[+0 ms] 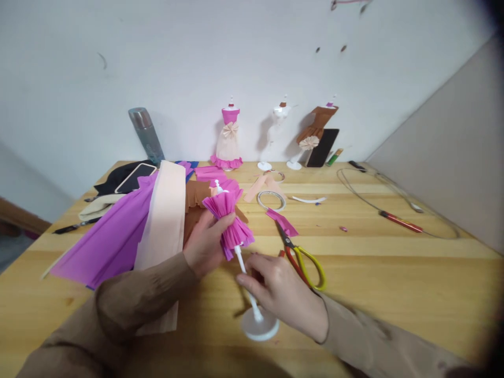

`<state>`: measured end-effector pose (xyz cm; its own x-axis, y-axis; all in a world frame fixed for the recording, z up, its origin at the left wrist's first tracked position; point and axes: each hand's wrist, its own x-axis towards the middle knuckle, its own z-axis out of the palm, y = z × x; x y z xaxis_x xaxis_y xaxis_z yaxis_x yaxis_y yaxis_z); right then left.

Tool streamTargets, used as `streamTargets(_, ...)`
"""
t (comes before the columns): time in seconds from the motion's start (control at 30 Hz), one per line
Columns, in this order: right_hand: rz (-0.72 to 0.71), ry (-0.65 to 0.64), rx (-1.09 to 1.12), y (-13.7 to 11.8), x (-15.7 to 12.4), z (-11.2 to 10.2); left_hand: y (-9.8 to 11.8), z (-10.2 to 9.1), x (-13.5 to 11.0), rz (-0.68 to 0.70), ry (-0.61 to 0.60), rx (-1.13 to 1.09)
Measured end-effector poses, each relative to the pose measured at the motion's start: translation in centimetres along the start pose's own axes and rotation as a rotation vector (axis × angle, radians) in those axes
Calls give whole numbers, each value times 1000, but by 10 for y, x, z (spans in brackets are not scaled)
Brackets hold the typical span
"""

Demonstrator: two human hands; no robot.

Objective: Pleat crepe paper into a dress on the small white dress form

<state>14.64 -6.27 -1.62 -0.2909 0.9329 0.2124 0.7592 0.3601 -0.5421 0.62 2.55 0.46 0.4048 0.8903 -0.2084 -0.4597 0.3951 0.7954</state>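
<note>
A miniature dress-form mannequin (256, 314) leans to the left above the table, dressed in a gathered magenta crepe-paper dress (238, 231) pinched in at the waist. My left hand (208, 241) is closed around that waist, with the thumb across the front. Lower down, my right hand (281, 286) has curled fingers at the white pole of the stand, its thumb lying over the pole; the inner fingertips are partly hidden. Yellow-and-red-handled scissors (311, 265) lie just beyond my right hand, their blades by a magenta paper scrap (284, 223).
Purple crepe paper (110, 236) and a cream strip (163, 210) spread at left near a phone (136, 177). Along the wall stand a bottle (146, 135) and several small mannequins, one in a pink-and-cream dress (229, 142). A tape roll (271, 200) and a corded red tool (400, 221) lie rightward.
</note>
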Motion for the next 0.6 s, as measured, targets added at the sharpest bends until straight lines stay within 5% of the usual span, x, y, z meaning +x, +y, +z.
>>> streamTargets(0.17, 122, 8, -32, 17, 11, -24, 43, -1, 0, 2, -37, 148)
streamTargets(0.4, 348, 38, -188, 106, 45, -67, 107, -15, 2, 71, 89, 227)
streamTargets(0.6, 199, 109, -367, 166, 116, -90, 89, -13, 6, 14, 33, 282)
